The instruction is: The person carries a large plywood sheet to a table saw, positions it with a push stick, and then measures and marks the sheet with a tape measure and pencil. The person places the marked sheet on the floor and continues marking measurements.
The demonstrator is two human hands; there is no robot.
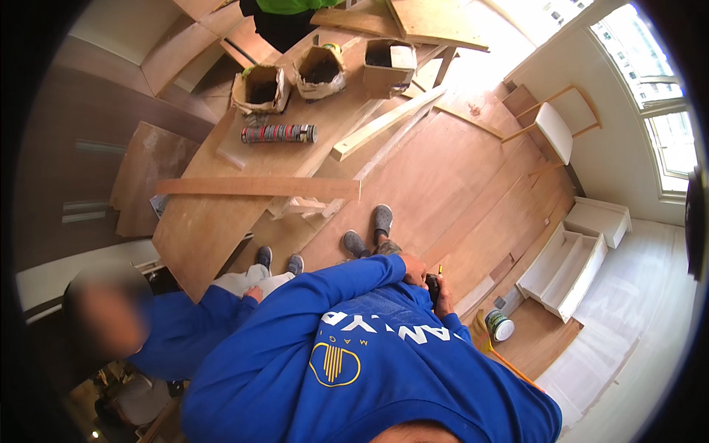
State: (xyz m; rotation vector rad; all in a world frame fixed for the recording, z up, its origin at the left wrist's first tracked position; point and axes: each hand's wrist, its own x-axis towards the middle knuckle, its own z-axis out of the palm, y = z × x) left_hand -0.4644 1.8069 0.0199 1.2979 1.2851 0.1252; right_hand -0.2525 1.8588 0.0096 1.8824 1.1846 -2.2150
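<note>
Both of my hands are together in front of my blue sweatshirt, at my right side. My right hand (444, 298) is closed around a small black object (432, 280) with a thin yellow piece (441, 270) standing up beside it. My left hand (414, 269) comes across from the left and meets the black object with curled fingers; whether it grips something of its own is hidden. A long wooden strip (258, 187) lies across the plywood work table (210, 229), ahead and left. On that table also rests a row of round discs (278, 134), grey, black and red.
Three torn cardboard boxes (321, 71) stand at the table's far end. A pale timber beam (388, 124) slants along its right edge. A co-worker in blue (173, 332) is close on my left. To the right are a chair (554, 131), a white drawer unit (563, 273) and a bucket (500, 325).
</note>
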